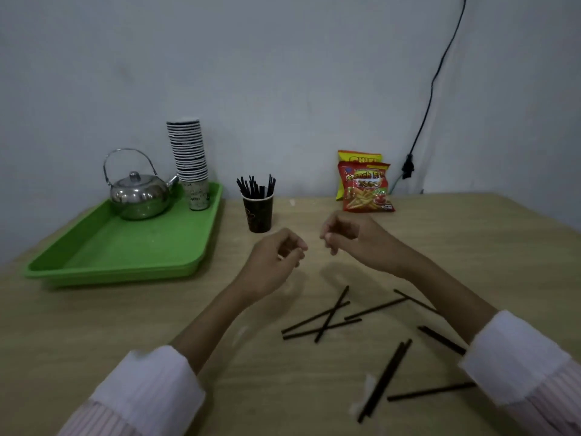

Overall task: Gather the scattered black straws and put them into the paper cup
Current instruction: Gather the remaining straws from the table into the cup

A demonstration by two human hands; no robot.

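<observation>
A dark paper cup [258, 214] stands upright on the wooden table with several black straws [256, 187] sticking out of it. Several more black straws [331, 314] lie scattered and crossed on the table near me, with a pair [385, 379] lying side by side at lower right. My left hand [276, 256] hovers just in front of the cup, fingers loosely curled, holding nothing I can see. My right hand [349, 239] hangs beside it to the right, fingers also curled and empty. Both hands are above the table, beyond the scattered straws.
A green tray [125, 250] at left carries a steel kettle [138, 196] and a tall stack of paper cups [190, 158]. Two snack bags [366, 187] lean on the wall behind. A black cable [434, 89] runs down the wall. A scrap of white paper [367, 394] lies near the front edge.
</observation>
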